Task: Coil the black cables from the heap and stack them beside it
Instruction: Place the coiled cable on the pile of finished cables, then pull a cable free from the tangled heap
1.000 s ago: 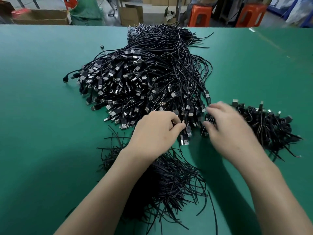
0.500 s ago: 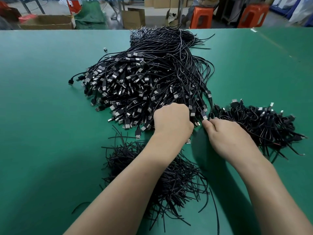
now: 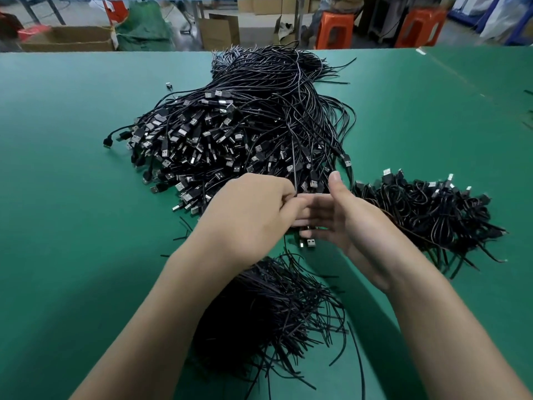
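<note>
Head view: heap (image 3: pixel 239 134) tangled black cables, silver USB plugs showing.

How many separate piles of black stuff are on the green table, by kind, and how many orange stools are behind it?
Loose cable heap: 1
Coiled cable stack: 1
Thin tie pile: 1
Orange stools: 2
Total: 5

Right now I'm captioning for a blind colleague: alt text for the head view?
Two bare hands, left hand and right hand, meet at the near edge of a heap of black USB cables on a green table; coiled cables lie right.
</note>
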Tool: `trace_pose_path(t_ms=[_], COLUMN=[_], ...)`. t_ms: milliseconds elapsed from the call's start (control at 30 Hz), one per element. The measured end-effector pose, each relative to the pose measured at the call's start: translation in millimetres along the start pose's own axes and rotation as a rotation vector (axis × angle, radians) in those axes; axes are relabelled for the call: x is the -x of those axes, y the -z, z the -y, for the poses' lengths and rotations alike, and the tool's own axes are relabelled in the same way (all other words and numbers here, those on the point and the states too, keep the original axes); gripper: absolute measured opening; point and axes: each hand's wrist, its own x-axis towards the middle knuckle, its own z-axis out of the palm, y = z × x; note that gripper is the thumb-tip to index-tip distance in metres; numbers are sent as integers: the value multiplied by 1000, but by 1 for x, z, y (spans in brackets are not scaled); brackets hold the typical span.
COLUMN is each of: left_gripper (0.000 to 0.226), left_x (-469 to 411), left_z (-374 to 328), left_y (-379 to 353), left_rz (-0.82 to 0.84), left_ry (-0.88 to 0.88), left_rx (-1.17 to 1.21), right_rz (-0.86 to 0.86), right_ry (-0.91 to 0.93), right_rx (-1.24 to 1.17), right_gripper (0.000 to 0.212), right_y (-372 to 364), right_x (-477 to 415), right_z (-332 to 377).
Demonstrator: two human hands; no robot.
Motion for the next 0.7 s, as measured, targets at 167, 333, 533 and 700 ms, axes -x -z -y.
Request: trace_pose_path(t_ms=[167,333,533,700], left_gripper=[42,47,50,39], left_x=[14,19,22,9], left_z=[-21,-27,15,34], left_y=[3,4,24,16], left_rz=[136,244,357,1], left_ry=[-73,-68,90,-165], left_rx=[-110,-232,140,152], right_rz=[117,89,-73,143], right_ry=[-116,-177,4,-85], right_rx=[-344,-559,-630,-619], right_gripper=[60,47,25,35], right_y=[-15,-21,-21,-11], right_x=[6,8,8,19], right_z=[0,5,14,26])
